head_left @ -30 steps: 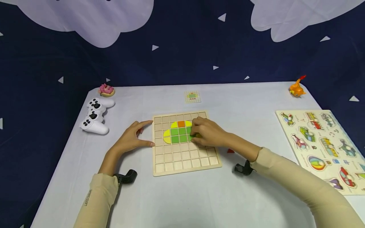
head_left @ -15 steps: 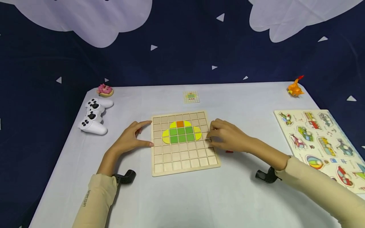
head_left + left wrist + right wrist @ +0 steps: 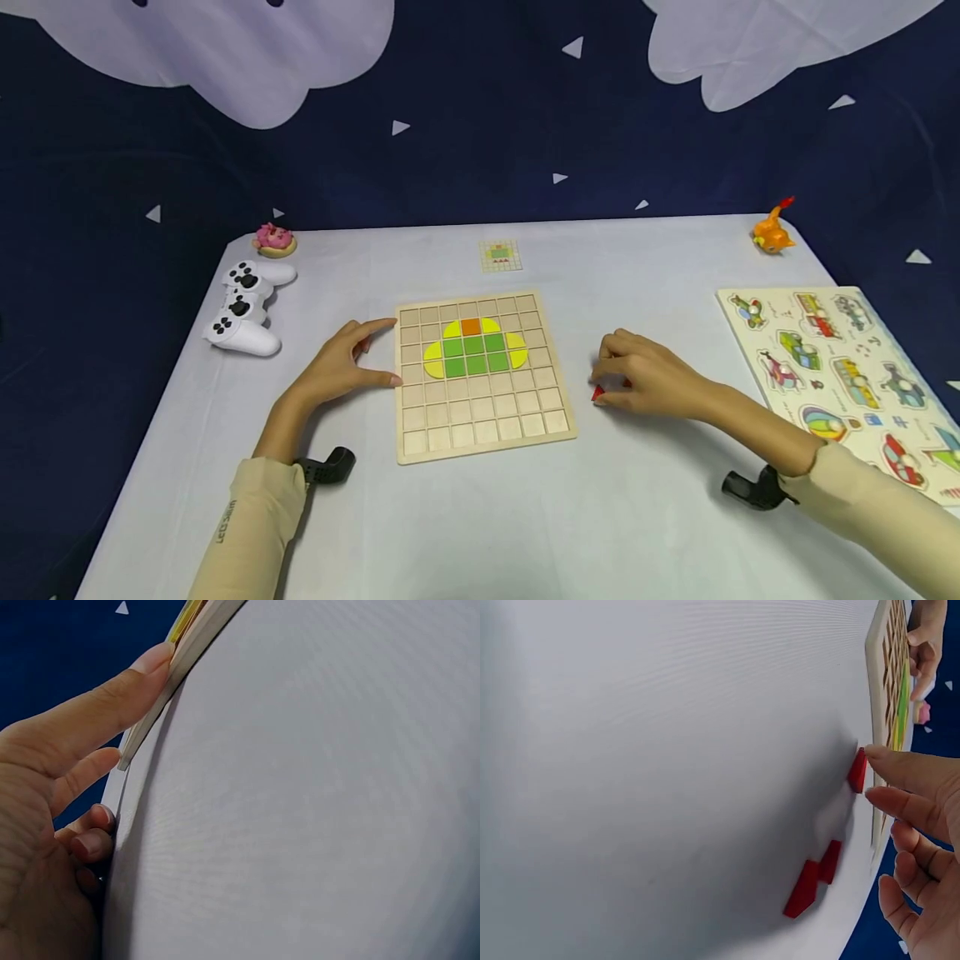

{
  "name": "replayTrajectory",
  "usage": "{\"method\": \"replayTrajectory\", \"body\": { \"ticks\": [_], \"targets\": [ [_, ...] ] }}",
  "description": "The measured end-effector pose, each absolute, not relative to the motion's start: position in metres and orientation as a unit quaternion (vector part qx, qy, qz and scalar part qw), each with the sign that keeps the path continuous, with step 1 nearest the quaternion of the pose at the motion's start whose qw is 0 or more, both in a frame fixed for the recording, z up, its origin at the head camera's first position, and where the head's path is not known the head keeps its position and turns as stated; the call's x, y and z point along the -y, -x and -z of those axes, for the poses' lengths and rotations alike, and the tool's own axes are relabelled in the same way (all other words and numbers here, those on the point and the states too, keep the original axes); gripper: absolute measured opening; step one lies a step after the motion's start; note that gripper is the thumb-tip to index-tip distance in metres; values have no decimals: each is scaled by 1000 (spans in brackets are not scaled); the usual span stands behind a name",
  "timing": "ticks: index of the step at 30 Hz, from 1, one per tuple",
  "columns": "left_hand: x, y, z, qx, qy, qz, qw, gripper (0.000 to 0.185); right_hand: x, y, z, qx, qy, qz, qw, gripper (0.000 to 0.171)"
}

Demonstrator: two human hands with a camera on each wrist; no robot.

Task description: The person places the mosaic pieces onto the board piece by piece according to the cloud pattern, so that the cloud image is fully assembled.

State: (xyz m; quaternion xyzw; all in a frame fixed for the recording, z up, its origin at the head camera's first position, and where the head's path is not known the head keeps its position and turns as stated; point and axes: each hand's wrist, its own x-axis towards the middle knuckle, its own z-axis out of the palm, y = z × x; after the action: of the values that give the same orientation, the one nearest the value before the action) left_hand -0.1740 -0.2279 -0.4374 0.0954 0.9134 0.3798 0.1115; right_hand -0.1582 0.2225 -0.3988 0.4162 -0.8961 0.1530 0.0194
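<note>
A square wooden grid board (image 3: 487, 408) lies on the table, with several green squares (image 3: 476, 353), an orange square (image 3: 470, 327) and yellow rounded pieces (image 3: 434, 360) set in its upper cells. My left hand (image 3: 341, 367) rests its thumb and index finger against the board's left edge, the fingers spread. Right of the board, my right hand (image 3: 652, 379) pinches a small red triangle (image 3: 857, 771) between thumb and index finger. In the right wrist view, two more red pieces (image 3: 802, 889) lie on the cloth beneath the hand; the head view hides them.
A small pattern card (image 3: 500, 256) lies behind the board. At the left are a white game controller (image 3: 243, 325) and a pink figure (image 3: 274, 237). An orange figure (image 3: 772, 233) stands at the back right, above a picture puzzle board (image 3: 832, 375).
My right hand has left the yellow piece at the right of the pattern, moved right off the board and come down to the red pieces. My left hand has stayed at the board's edge.
</note>
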Motion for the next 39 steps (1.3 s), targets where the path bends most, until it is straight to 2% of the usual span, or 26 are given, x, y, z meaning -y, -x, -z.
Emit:
{"method": "replayTrajectory", "body": {
  "ticks": [11, 39],
  "targets": [
    [228, 173, 438, -914, -96, -378, 110, 94, -229, 158, 407, 884, -437, -157, 51, 17],
    [229, 174, 438, -914, -98, -379, 107, 93, -230, 160, 413, 868, -456, -187, 59, 16]
  ]
}}
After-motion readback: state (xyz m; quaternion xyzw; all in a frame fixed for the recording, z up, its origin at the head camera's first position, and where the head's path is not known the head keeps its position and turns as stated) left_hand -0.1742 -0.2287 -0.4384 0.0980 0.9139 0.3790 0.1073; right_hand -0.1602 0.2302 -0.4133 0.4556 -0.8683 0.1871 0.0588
